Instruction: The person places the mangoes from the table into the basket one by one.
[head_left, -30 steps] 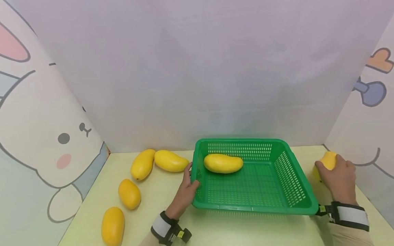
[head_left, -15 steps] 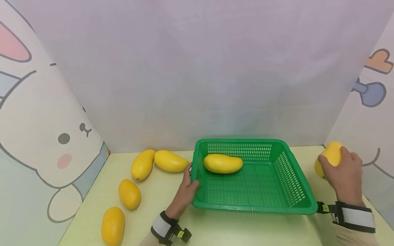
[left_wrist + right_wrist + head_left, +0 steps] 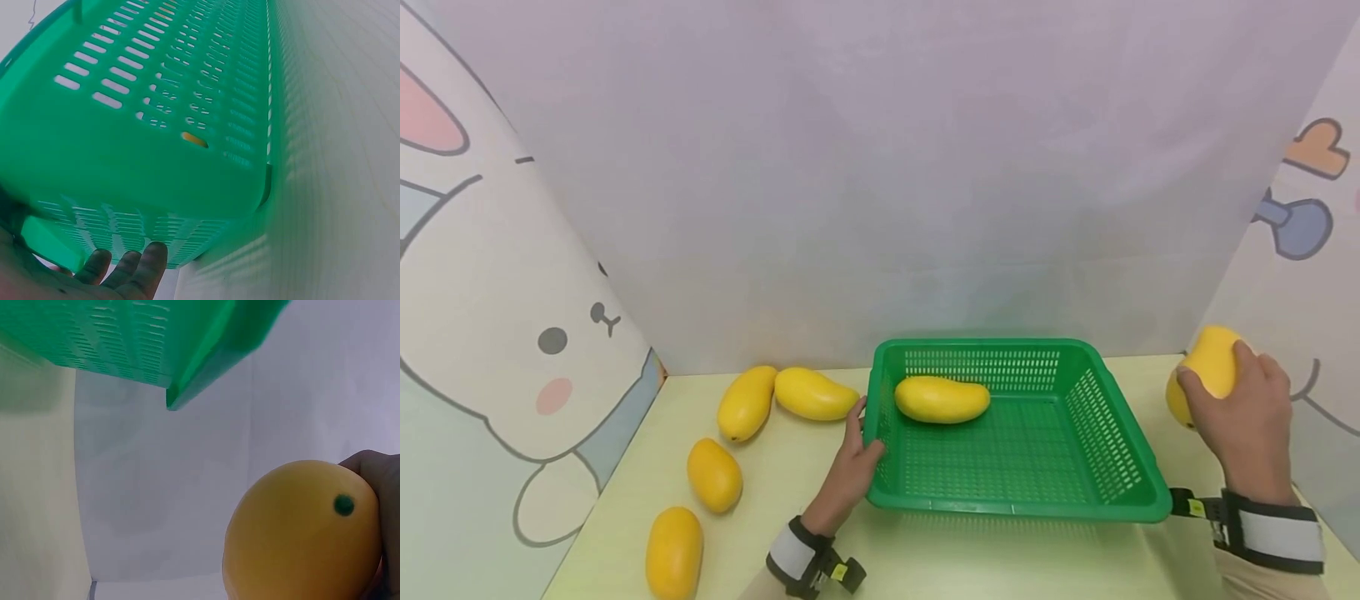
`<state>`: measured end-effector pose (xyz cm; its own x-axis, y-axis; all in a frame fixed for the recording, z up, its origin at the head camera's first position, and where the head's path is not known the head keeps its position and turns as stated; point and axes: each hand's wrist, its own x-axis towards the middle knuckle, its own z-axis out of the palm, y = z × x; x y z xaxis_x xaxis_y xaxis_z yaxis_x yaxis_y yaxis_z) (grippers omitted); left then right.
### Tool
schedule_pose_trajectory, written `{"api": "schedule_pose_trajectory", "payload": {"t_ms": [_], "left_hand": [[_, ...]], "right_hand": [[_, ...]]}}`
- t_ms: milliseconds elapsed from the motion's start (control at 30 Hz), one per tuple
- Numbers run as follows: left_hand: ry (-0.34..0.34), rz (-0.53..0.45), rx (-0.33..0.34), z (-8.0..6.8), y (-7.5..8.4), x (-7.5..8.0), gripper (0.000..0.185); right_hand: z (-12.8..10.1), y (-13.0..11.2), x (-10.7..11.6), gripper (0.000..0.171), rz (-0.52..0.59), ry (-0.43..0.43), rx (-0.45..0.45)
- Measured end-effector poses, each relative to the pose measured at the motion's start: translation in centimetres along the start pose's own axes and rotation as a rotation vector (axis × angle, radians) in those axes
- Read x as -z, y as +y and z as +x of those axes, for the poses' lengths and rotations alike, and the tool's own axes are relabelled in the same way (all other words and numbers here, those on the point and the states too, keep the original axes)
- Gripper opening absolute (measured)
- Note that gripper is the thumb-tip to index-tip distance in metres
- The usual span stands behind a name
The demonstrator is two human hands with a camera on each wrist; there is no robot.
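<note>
My right hand (image 3: 1251,412) grips a yellow mango (image 3: 1213,367) to the right of the basket, up off the table. In the right wrist view the end of this mango (image 3: 300,531) shows a dark green spot. The left hand (image 3: 848,467) holds the left rim of a green plastic basket (image 3: 1015,508), thumb over the rim and fingers against the outer wall. In the left wrist view its fingers (image 3: 153,265) lie along the slotted wall. One mango (image 3: 942,400) lies inside the basket, at its back left.
On the table's left side lie several more mangoes, among them one at the back (image 3: 748,404), one beside the basket (image 3: 815,394) and one at the front (image 3: 674,553). A pale wall (image 3: 880,183) stands behind, with rabbit-printed panels (image 3: 490,333) at the sides.
The right hand has lifted its mango from the table, upward and slightly to the right. The left hand and the basket have stayed in place.
</note>
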<state>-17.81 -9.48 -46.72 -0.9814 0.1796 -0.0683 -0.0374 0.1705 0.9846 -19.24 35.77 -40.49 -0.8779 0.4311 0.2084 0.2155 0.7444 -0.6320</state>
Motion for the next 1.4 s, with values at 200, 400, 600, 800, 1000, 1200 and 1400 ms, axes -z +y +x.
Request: {"api": "schedule_pose_trajectory", "payload": {"t_ms": [200, 400, 600, 800, 1000, 1200, 1400], "left_hand": [[-0.002, 0.0, -0.004, 0.0, 0.0, 0.0, 0.072], [-0.001, -0.001, -0.006, 0.0, 0.0, 0.0, 0.072], [0.0, -0.004, -0.004, 0.0, 0.0, 0.0, 0.072], [-0.003, -0.006, -0.006, -0.1, 0.1, 0.0, 0.072], [-0.004, -0.008, -0.007, -0.1, 0.1, 0.0, 0.073], [-0.004, -0.008, -0.005, -0.1, 0.0, 0.0, 0.073], [-0.009, -0.015, -0.007, -0.1, 0.1, 0.1, 0.072]], "right_hand": [[-0.5, -0.9, 0.5, 0.082, -0.012, 0.042, 0.038], [-0.8, -1.5, 1.1, 0.083, -0.034, 0.087, 0.039], [-0.9, -1.8, 1.5, 0.082, -0.031, 0.11, 0.065], [-1.3, -2.4, 1.8, 0.079, -0.018, 0.173, 0.122], [-2.0, -3.4, 2.5, 0.077, -0.012, 0.216, 0.152], [-2.6, -4.4, 2.8, 0.078, 0.001, 0.202, 0.142], [-2.8, -5.0, 2.8, 0.078, 0.008, 0.199, 0.167]]}}
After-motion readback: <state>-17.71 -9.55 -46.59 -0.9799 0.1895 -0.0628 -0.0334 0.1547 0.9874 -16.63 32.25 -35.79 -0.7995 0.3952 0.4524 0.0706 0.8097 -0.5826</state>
